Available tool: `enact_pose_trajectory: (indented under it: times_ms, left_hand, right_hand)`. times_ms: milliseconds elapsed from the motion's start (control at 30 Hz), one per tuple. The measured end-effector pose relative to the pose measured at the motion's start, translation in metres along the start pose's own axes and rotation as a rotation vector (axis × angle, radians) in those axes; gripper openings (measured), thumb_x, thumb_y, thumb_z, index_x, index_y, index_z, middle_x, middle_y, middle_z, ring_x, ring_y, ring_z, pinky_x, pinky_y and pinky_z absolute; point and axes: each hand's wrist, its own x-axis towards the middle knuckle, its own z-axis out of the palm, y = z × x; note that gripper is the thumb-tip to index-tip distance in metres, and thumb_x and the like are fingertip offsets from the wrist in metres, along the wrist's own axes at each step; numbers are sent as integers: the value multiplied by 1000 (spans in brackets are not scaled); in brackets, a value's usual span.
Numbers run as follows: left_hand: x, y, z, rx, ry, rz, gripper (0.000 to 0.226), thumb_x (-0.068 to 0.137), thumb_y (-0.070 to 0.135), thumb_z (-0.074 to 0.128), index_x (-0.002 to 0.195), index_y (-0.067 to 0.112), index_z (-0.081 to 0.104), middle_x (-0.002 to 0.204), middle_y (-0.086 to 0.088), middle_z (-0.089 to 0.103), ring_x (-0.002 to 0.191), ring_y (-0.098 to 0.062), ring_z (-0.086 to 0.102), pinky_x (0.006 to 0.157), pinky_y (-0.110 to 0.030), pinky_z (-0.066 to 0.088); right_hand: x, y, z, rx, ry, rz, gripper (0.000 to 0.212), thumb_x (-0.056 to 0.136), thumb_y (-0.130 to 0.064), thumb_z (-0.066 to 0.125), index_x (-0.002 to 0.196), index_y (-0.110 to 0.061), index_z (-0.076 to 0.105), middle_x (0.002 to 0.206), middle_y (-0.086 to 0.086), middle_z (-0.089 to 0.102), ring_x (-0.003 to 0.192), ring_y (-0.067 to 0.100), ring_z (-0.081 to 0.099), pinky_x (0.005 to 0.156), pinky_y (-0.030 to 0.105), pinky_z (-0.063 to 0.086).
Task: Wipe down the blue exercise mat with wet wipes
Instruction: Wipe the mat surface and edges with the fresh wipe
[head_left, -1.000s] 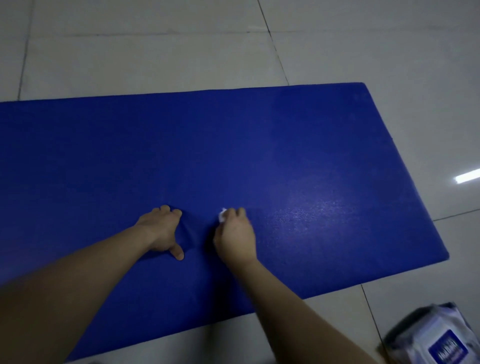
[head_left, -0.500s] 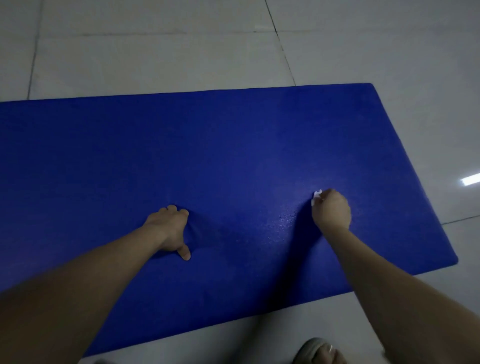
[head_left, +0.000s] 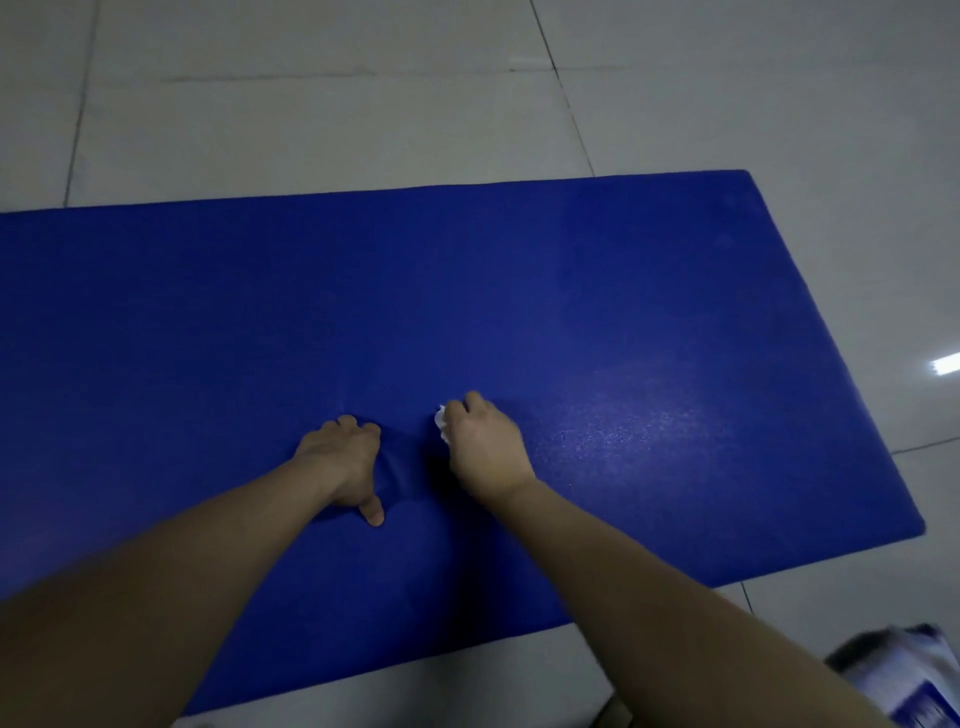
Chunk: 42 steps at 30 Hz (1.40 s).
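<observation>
while my right hand (head_left: 485, 452) bears down on the blue exercise mat (head_left: 623, 291) with a wet wipe (head_left: 441, 422) balled inside its curled fingers, only a white corner showing past the knuckles, my left hand (head_left: 345, 462) braces just beside it, fingers bent and thumb spread, clawed into the surface so that a pucker (head_left: 402, 467) rises between the two hands. the mat lies on the tiled floor (head_left: 311, 104), and both hands work closer to the mat's near edge than its far one. a damp sheen (head_left: 623, 431) marks the stretch between my right hand and the mat's short end. the risks, as i judge them: the wipe is wadded so small that bare knuckles may do the rubbing and leave streaks; it may roll out of my fingers under a hard stroke; a push toward my left hand could drive the pucker into a fold and skip the surface beneath it; and if the brace lets go, the whole mat may slide on the smooth tile. the far side of the mat shows no sheen that i can make out, so much seems left to do. the pack of wipes (head_left: 914, 675) sits on the floor off the mat's near corner, blurred.
</observation>
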Motion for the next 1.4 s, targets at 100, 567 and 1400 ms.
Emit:
enact_pose_trajectory:
  times_ms: [100, 567, 1400]
  left_hand:
    - [1, 0, 1, -4, 2, 0, 109, 61, 60, 89, 147, 20, 36, 138, -3, 41, 126, -23, 44, 102, -37, 47]
    - [5, -4, 2, -30, 20, 33, 109, 62, 58, 89, 148, 20, 34, 139, -2, 41, 127, -23, 43, 105, -35, 44]
    - [28, -34, -55, 85, 368, 31, 130, 49, 70, 88, 150, 26, 20, 151, -9, 18, 130, -29, 41, 103, -43, 45]
  right_hand:
    - [8, 47, -22, -76, 37, 112, 10, 94, -12, 55, 100, -10, 62, 105, 12, 57, 91, 32, 59, 73, 39, 48]
    - [22, 92, -53, -101, 134, 583, 19, 98, -13, 52, 116, -5, 53, 121, 18, 52, 103, 35, 60, 83, 40, 50]
    - [42, 129, -65, -51, 201, 615, 15, 94, -8, 55, 109, -5, 59, 116, 18, 54, 100, 38, 57, 71, 35, 41]
